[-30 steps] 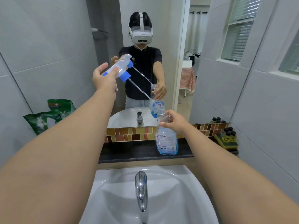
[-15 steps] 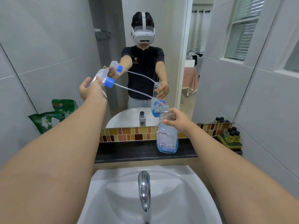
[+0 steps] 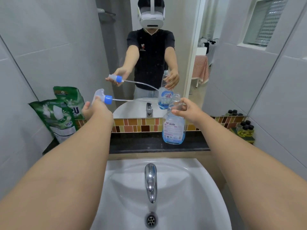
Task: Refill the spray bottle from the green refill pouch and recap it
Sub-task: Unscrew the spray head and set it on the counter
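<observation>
The clear spray bottle point(image 3: 173, 128) stands uncapped on the black ledge point(image 3: 136, 143), with a little blue liquid at its bottom. My right hand point(image 3: 186, 108) grips its neck. My left hand point(image 3: 96, 107) holds the white spray head point(image 3: 99, 95) with its blue collar out to the left. Its thin dip tube point(image 3: 129, 100) runs nearly level toward the bottle, with its tip outside the neck. The green refill pouch point(image 3: 57, 117) leans against the left wall on the ledge, just left of my left hand.
A white sink point(image 3: 191, 193) with a chrome tap point(image 3: 150, 181) lies below the ledge. A mirror point(image 3: 157, 47) fills the wall behind. Small dark-capped bottles on a yellow sponge point(image 3: 245, 130) sit at the ledge's right end. Grey tiled walls close in on both sides.
My left hand has carried the spray head down and to the left, drawing the dip tube out of the bottle. My right hand stays on the bottle's neck.
</observation>
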